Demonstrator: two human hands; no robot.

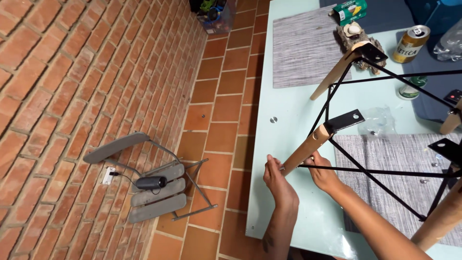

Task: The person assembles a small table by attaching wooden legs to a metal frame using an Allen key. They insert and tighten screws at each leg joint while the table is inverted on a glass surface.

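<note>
Two hands, left hand [279,180] and right hand [321,171] closed around wooden leg [308,147]

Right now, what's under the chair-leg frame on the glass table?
Under the chair-leg frame lie a woven grey placemat, a clear plastic bag and loose screws on the glass table. The left hand and right hand hide the leg's lower end.

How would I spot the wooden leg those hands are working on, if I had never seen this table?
Start at the pale glass table, where a frame of black rods lies with several wooden legs. The one you want is the wooden leg nearest the table's left edge, slanting up to a black bracket. Unlike the others, it has the left hand at its lower tip and the right hand beside it.
</note>
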